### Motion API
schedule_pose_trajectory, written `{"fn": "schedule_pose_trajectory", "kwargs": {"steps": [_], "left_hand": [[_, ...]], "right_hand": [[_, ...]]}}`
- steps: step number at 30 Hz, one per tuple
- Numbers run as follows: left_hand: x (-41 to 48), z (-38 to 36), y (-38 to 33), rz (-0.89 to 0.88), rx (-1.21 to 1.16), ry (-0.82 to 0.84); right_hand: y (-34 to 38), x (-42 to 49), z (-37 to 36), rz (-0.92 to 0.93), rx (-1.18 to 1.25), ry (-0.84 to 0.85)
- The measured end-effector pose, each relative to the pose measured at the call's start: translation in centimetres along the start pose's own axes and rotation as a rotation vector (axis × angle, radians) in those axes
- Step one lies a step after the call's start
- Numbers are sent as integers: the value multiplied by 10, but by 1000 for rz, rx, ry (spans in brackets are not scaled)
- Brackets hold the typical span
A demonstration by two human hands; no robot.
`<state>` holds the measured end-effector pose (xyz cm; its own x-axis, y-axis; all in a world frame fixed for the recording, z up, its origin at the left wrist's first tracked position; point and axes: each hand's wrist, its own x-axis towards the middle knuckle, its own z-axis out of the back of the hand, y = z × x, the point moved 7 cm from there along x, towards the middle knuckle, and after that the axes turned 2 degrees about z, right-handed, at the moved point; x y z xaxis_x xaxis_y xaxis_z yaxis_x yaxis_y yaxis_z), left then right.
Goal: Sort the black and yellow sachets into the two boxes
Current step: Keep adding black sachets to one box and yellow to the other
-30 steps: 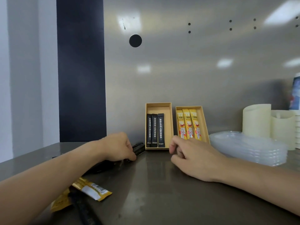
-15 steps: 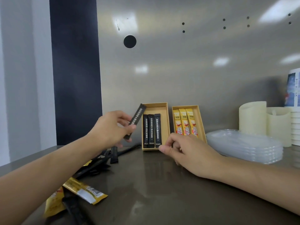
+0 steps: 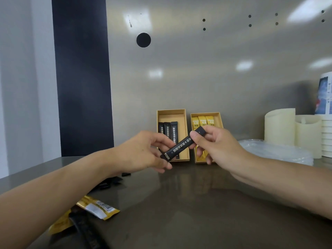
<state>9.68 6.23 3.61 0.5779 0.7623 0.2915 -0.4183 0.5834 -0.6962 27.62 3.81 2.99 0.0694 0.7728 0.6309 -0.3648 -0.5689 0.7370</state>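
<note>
Black sachet (image 3: 181, 144) held tilted above the tabletop (image 3: 188, 203) — left hand (image 3: 143, 153) fingers pinched its lower end, right hand (image 3: 215, 142) fingers gripped its upper end, in front of the left box (image 3: 186, 137) of black sachets, right box (image 3: 218, 121) of yellow ones beside it — loose yellow sachet (image 3: 98, 207) lay near left.

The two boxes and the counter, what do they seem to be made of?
The left box and right box look like matte tan cardboard, with thick, dull walls. The counter looks like brushed stainless steel: grey, smooth, mirroring the arms and lights.
</note>
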Motion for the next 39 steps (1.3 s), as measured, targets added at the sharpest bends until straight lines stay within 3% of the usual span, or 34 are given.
{"fn": "schedule_pose_trajectory", "kwargs": {"steps": [9, 17, 31, 39], "left_hand": [[1, 6, 0, 69, -79, -64], [4, 2, 7, 14, 162, -14], [5, 8, 8, -28, 188, -35], [-4, 40, 14, 53, 832, -195]], "right_hand": [[-1, -1, 2, -13, -8, -12], [-4, -5, -5, 1, -24, 57], [0, -4, -9, 3, 97, 78], [-11, 4, 14, -33, -54, -56]]}}
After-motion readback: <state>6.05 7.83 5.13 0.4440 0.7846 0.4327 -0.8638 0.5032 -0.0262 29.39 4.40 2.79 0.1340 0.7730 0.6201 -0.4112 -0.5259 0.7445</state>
